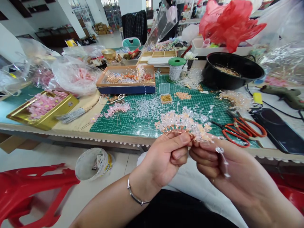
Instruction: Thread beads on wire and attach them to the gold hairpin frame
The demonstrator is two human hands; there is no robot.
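Curved hair piece made of clear and peach beads on copper-coloured wire (181, 122) is in your two hands, at the front edge of the cream worktop (68, 124). Far left, by that front edge, a shiny gold tin (63, 110) holds pink flowers. Next comes a brush with grey bristles (76, 115), then a small curved pink flower piece (117, 109) at the left end of the green mat with white lines (140, 128). Loose clear beads (149, 106) lie mid-mat, with a little clear plastic box of gold beads (166, 98) just right of them.

Your left hand (166, 155) pinches the wire rim near its middle. The hair piece lies just past your fingertips, wire side toward you, beads away. Its long way runs side to side, dipping to the right. Your right hand (217, 167) is nearer its right end, fingers curled tight on it from below. A short string of clear beads (219, 149) hangs over that hand. Tools with orange-red handles (238, 124) lie at the mat's right front corner, and a flat black phone (277, 129) lies past them.
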